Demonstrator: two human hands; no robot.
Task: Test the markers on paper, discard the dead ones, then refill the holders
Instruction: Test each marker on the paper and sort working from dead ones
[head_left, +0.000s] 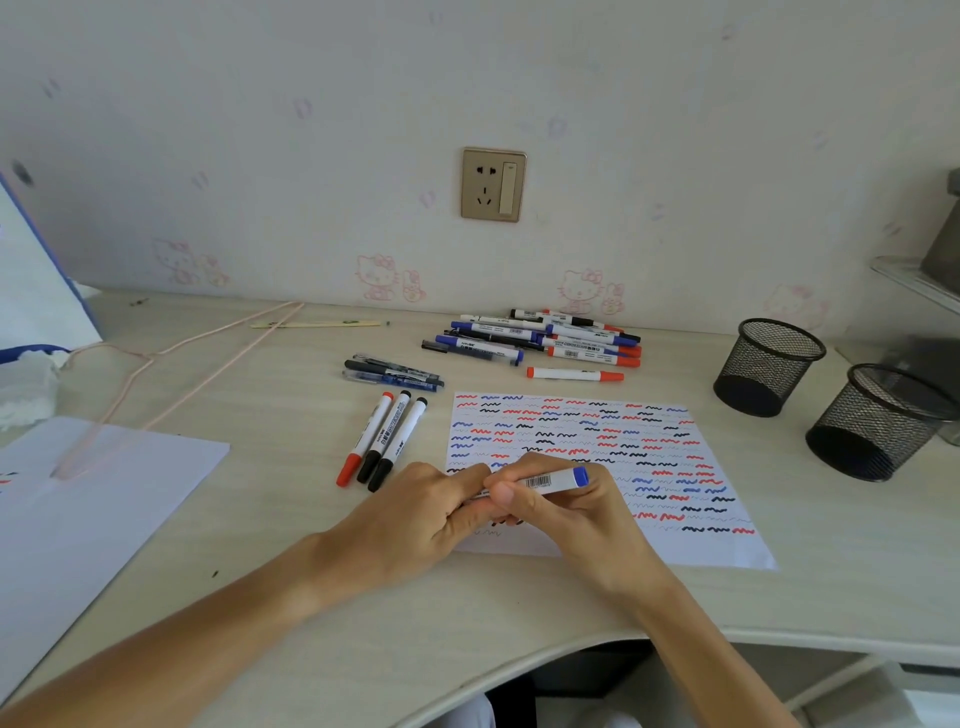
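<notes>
A white marker with a blue end (550, 481) lies level between both hands, over the near left part of the test paper (670, 467), which is covered in red, blue and black squiggles. My right hand (561, 512) grips its barrel. My left hand (421, 512) curls round the marker's left end, which is hidden. Three markers (382, 441), one red and two black, lie side by side left of the paper. A pile of markers (550, 338) lies behind the paper, with one red marker (574, 373) apart from it. Two black mesh holders (769, 366) (878, 421) stand at the right.
A few dark pens (392, 373) lie behind the three markers. A pink wire hanger (171, 374) and a loose white sheet (78, 514) take up the left side. A white bag (31, 291) stands at far left. The desk's curved front edge (571, 642) is near me.
</notes>
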